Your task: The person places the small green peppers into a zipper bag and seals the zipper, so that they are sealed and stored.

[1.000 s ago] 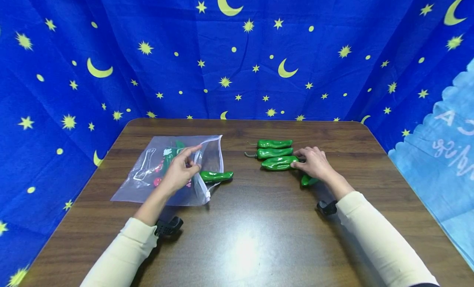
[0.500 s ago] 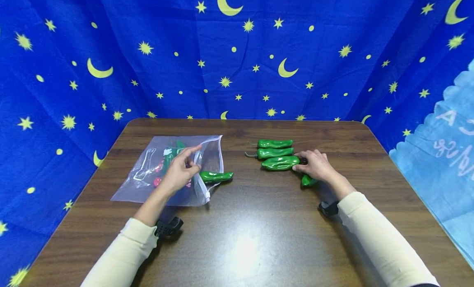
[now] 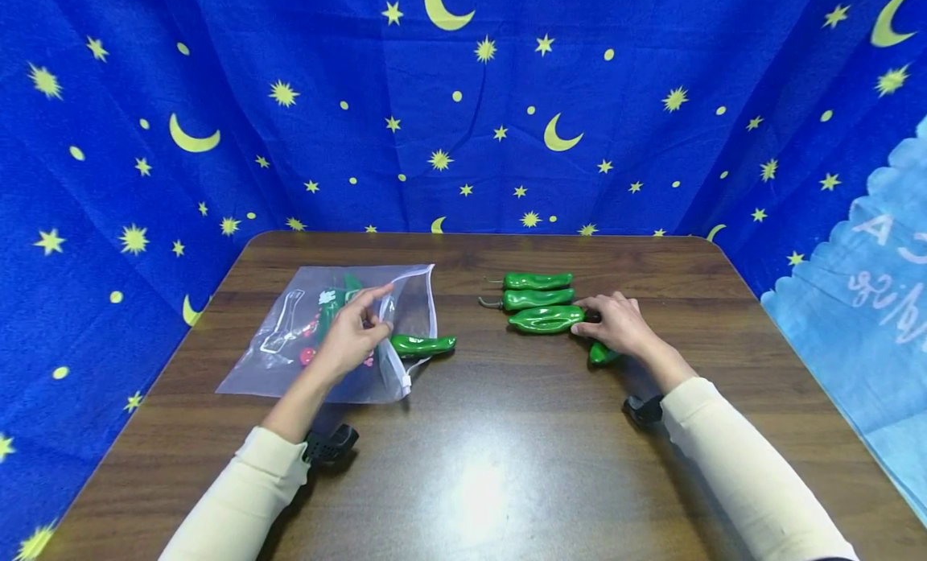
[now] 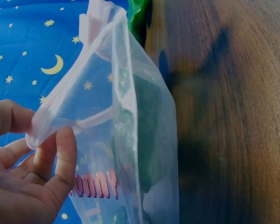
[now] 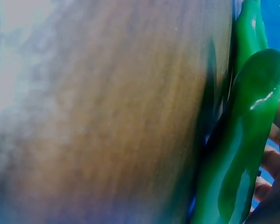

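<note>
My left hand [image 3: 351, 333] pinches the open edge of a clear zip bag [image 4: 95, 88] between thumb and fingers. The bag lies on the left, its mouth facing right, and one green pepper [image 3: 427, 345] pokes out of that mouth. Through the printed plastic, a dark green shape [image 4: 149, 135] shows. On the right, my right hand [image 3: 617, 323] pinches the stem end of a glossy green pepper [image 3: 546, 319] lying on the table. Partly hidden below that hand is another pepper [image 3: 603, 353], and a large pepper [image 5: 240, 140] fills the right wrist view's right side.
Two more green peppers, a rear one [image 3: 537, 281] and a middle one [image 3: 537, 300], lie side by side just behind the pinched one. A brown wooden table [image 3: 478, 432] carries everything. Behind it hangs a blue curtain [image 3: 463, 102] with moons and stars.
My right hand's fingers have shifted slightly at the pepper's end, baring its dark stem. The pepper has slid a little left. My left hand and the bag have stayed put.
</note>
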{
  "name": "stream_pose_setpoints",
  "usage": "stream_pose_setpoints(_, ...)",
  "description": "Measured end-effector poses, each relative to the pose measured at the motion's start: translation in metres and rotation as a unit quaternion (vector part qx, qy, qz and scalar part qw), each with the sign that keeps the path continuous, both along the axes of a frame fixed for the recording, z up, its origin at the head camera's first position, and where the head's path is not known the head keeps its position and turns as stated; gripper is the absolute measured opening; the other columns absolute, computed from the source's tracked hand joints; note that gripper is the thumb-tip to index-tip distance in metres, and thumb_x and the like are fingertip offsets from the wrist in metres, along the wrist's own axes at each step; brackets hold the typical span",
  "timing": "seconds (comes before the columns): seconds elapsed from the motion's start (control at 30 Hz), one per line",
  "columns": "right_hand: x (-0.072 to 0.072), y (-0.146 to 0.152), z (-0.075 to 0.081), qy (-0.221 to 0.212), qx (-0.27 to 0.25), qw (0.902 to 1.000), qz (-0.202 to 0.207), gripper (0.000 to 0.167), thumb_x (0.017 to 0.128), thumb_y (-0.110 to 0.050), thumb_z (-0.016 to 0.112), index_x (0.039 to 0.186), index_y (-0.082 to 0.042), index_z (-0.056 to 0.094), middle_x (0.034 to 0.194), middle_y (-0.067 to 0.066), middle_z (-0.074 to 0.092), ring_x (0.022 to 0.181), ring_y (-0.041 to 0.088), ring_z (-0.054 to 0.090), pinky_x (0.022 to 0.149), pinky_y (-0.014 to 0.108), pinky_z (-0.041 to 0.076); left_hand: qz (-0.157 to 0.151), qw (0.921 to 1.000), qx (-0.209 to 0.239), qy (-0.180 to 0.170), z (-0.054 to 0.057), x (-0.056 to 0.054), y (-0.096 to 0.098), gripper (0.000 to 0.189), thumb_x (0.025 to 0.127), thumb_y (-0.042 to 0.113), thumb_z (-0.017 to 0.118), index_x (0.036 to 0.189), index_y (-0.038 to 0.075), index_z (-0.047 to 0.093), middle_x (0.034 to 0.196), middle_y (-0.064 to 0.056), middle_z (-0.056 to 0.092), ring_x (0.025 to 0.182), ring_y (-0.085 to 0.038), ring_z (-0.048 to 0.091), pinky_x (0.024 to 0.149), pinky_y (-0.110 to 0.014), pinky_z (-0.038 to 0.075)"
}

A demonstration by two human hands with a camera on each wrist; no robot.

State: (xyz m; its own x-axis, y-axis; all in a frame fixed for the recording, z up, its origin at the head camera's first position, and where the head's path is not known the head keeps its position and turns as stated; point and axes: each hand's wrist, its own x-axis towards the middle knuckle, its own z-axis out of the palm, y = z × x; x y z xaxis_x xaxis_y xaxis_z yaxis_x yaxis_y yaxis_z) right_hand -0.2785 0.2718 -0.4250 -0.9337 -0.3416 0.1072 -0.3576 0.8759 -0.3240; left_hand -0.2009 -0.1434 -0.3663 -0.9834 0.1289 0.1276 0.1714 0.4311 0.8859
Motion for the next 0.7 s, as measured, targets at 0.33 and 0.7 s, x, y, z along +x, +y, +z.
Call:
stream_pose_setpoints(0.33,0.007,-0.004,0.003,0.019,-0.021,0.9995,0.018,0.046,0.081,-0.033,0.071,0.118,-0.007,0.064,0.116,0.013,0.067,0.097,0.029,0.052,0.080,0.043,0.034,0.002,1.0000,-0.004,-0.003,0.015,0.009,0.006,0.056,0.084,-0.007,0.054,0.138,-0.003,0.043,0.092,-0.019,0.045,0.066,-0.010,0.041,0.039,-0.012,0.034)
stream_pose_setpoints(0.7,0.017,-0.029,0.004,0.033,-0.010,0.9980,0.054,0.045,0.080,-0.034,0.072,0.117,-0.010,0.066,0.112,0.010,0.068,0.089,0.023,0.051,0.078,0.038,0.034,0.006,0.9999,-0.007,0.004,0.017,0.011,0.007,0.055,0.083,-0.008,0.054,0.137,-0.004,0.043,0.093,-0.021,0.046,0.065,-0.009,0.041,0.041,-0.011,0.032)
